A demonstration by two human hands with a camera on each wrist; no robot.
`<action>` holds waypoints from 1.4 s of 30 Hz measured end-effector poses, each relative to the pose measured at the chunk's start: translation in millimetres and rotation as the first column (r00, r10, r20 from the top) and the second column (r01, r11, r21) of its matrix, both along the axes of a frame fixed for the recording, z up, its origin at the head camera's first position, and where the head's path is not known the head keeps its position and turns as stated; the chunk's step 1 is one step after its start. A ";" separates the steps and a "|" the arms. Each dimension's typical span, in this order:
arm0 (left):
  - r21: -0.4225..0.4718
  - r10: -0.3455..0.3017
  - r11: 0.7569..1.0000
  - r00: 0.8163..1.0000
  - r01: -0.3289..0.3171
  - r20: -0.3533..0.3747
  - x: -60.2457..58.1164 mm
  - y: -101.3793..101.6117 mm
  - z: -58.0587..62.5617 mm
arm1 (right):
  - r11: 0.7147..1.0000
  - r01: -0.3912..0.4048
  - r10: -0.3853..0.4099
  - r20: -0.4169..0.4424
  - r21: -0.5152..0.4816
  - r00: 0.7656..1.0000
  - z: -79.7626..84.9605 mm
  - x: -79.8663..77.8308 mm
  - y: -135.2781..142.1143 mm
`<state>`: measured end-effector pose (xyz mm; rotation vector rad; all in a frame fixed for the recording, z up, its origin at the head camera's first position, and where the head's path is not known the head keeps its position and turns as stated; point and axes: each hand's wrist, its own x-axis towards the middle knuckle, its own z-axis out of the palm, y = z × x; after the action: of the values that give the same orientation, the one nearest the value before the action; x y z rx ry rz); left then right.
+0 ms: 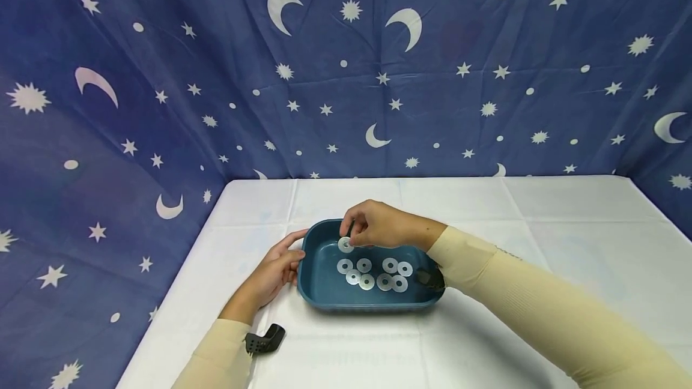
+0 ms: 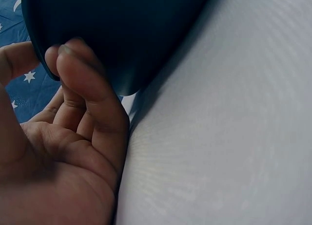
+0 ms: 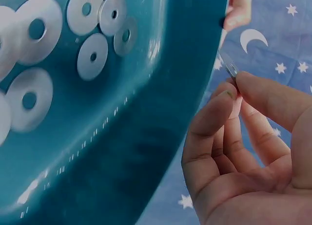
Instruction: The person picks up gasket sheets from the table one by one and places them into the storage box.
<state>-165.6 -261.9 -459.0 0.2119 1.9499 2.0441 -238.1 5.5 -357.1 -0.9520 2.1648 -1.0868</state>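
My right hand [image 1: 373, 224] is raised over the back left part of a blue-green tray [image 1: 373, 307]. Between thumb and fingertip it pinches a flat metal washer [image 1: 341, 247], which appears nearly edge-on in the right wrist view. Several more silver washers [image 1: 366, 286] lie on the tray floor, some touching or overlapping. My left hand [image 1: 270, 272] holds the tray's left end; in the left wrist view its bent fingers [image 2: 83, 79] lie against the outer wall, while another digit reaches behind the rim.
A white cloth [image 1: 335, 353] covers the table under the tray. Behind and to the left hangs a blue curtain [image 1: 346, 131] with moons and stars. Black straps sit at both wrists, the left one [image 1: 265, 340] near the table surface.
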 end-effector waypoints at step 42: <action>0.011 0.001 1.000 1.000 -0.001 -0.003 2.7 1.6 0.5 | 0.946 -0.151 0.186 -0.100 0.287 0.977 -37.2 12.8 -41.0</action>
<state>-162.9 -260.3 -458.6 0.2172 1.9418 2.0564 -225.4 -35.5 -394.2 -1.0738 2.2144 -0.6353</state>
